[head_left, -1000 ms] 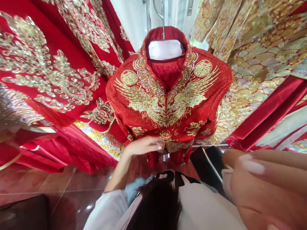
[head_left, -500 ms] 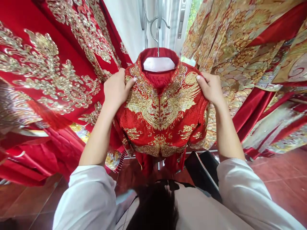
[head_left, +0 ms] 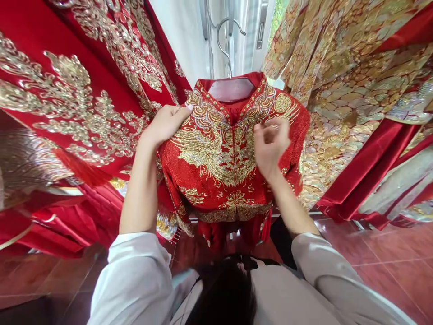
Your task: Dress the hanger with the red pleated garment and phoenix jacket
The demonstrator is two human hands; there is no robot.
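A red jacket with gold embroidery (head_left: 216, 158) hangs in front of me on a hanger with a metal hook (head_left: 227, 45). My left hand (head_left: 165, 124) grips the jacket's left shoulder, fingers closed on the cloth. My right hand (head_left: 270, 144) lies against the jacket's front right of the centre opening, below the collar; its fingers are curled and smeared by motion, so I cannot tell whether they hold cloth. My white sleeves show at the bottom.
Red garments with gold embroidery (head_left: 77, 104) hang close on the left. Gold scale-patterned garments (head_left: 355, 76) hang on the right. A red tiled floor (head_left: 389, 253) lies below. A dark object (head_left: 280, 234) stands under the jacket. A bright window (head_left: 250, 27) is behind.
My right hand has left the jacket's right shoulder and moved inward onto its front. My left hand stays on the left shoulder. A second ago both hands were low, off the shoulders.
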